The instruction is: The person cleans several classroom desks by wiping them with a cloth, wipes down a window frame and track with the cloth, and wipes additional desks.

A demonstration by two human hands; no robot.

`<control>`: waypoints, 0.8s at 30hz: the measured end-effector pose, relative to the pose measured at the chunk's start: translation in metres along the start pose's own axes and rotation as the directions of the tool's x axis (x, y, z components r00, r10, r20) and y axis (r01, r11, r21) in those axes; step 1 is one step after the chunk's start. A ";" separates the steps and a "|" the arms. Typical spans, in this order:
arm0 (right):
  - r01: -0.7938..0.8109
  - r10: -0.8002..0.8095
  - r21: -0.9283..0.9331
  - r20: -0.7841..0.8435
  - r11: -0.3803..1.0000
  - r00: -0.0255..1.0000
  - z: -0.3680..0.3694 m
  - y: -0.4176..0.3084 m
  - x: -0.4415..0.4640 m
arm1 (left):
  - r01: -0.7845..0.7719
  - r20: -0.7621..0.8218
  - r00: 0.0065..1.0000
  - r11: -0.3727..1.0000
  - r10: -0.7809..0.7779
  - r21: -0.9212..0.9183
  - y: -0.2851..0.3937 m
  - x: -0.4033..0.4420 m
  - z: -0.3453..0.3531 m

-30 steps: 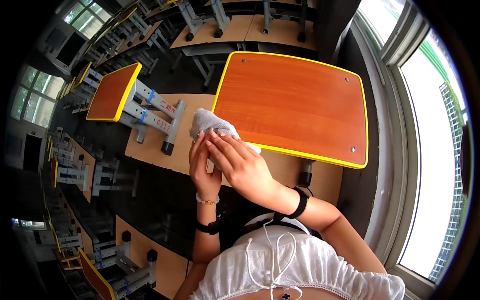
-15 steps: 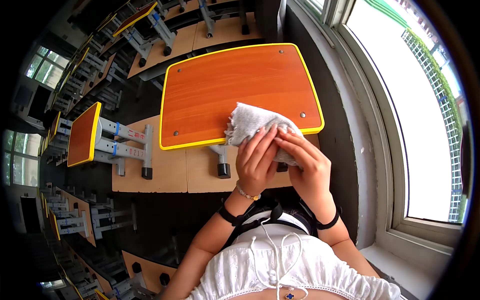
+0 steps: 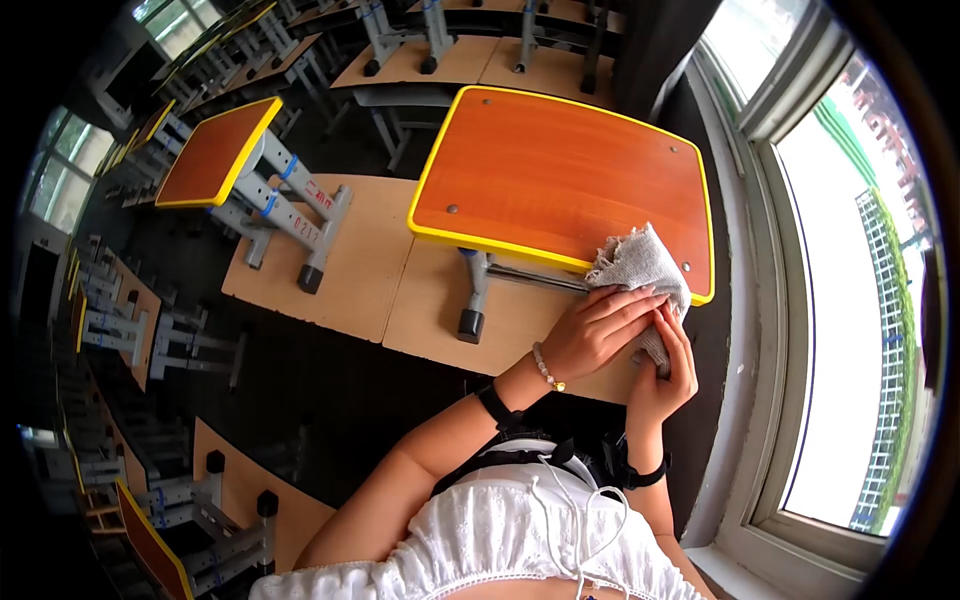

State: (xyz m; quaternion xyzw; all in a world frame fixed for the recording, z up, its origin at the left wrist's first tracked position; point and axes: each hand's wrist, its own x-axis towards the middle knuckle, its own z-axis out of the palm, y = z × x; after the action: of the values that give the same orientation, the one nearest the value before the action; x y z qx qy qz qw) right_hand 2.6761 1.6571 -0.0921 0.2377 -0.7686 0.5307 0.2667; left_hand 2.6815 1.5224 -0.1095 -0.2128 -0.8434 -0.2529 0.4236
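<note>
A light grey cloth (image 3: 640, 262) with frayed edges lies over the near right corner of an orange-brown stool seat (image 3: 560, 175) with yellow edging. My left hand (image 3: 600, 330), with a beaded bracelet on the wrist, presses its fingers on the lower part of the cloth. Beside it, my right hand (image 3: 668, 375) grips the cloth's hanging end, its fingers meeting those of the left. The seat rests upside-down fashion, legs below, on a light wood desk top (image 3: 400, 285). Part of the cloth is hidden behind my fingers.
Another stool (image 3: 225, 155) lies tipped on its side on the desk to the left. A window (image 3: 810, 330) and its sill run along the right. More desks with stools on them fill the left and the back, and a dark curtain (image 3: 660, 50) hangs behind.
My view has turned, so the stool sits further right in it. Both hands and the cloth have shifted toward the seat's near right corner, and the hands have drawn lower on the cloth.
</note>
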 end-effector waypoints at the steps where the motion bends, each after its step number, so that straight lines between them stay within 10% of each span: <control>1: -0.012 0.011 0.026 0.023 1.000 1.000 0.008 0.000 -0.005 | 0.030 -0.003 1.000 0.999 -0.030 -0.015 -0.004 -0.008 -0.005; 7: -0.086 0.005 0.167 0.435 0.982 0.900 0.077 -0.011 -0.008 | 0.326 -0.016 0.944 0.923 -0.330 0.204 -0.035 -0.075 -0.066; 14: -0.386 0.089 0.078 0.913 0.919 0.397 0.160 -0.052 -0.028 | 0.811 -0.104 0.585 0.581 -0.804 0.067 -0.024 -0.157 -0.151; 18: -0.252 -0.214 0.286 0.937 0.925 0.276 0.226 -0.117 -0.071 | 0.871 -0.209 0.431 0.345 -0.878 0.350 0.001 -0.222 -0.220; 24: -0.018 -0.660 0.667 0.732 0.745 -0.168 0.313 -0.220 -0.133 | 0.947 -0.323 0.163 0.056 -0.932 0.315 0.035 -0.307 -0.313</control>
State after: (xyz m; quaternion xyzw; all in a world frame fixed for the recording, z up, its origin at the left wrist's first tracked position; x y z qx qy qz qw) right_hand 2.8687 1.3015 -0.1208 0.7912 -0.4629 0.2588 -0.3047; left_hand 3.0608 1.3151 -0.1928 0.4930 -0.8021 -0.2661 0.2069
